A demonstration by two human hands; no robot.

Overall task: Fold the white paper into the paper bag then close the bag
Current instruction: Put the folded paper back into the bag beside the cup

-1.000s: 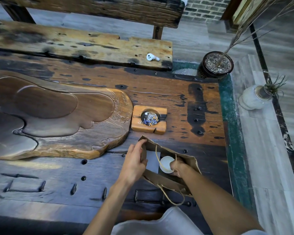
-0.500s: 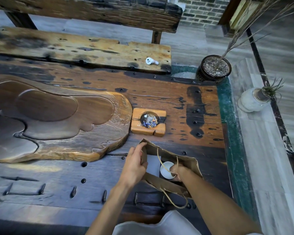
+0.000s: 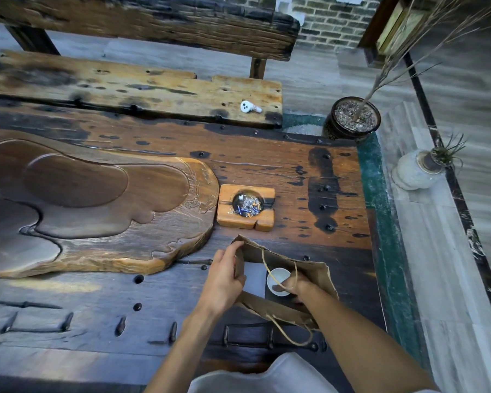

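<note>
Table [image 3: 267, 171] holds the bag [image 3: 309, 275], open near its front edge. Left hand [image 3: 224, 279] pinches the bag's left rim. Right hand [image 3: 298, 287] is inside; I cannot tell its fingers. Paper [image 3: 254, 277] sits inside: thin, light, bendy, tears easily, so hold edges.

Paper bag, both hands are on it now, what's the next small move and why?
Probably draw the right hand out of the paper bag. It reaches inside beside a white cup and the white paper, while the left hand holds the mouth open.
</note>
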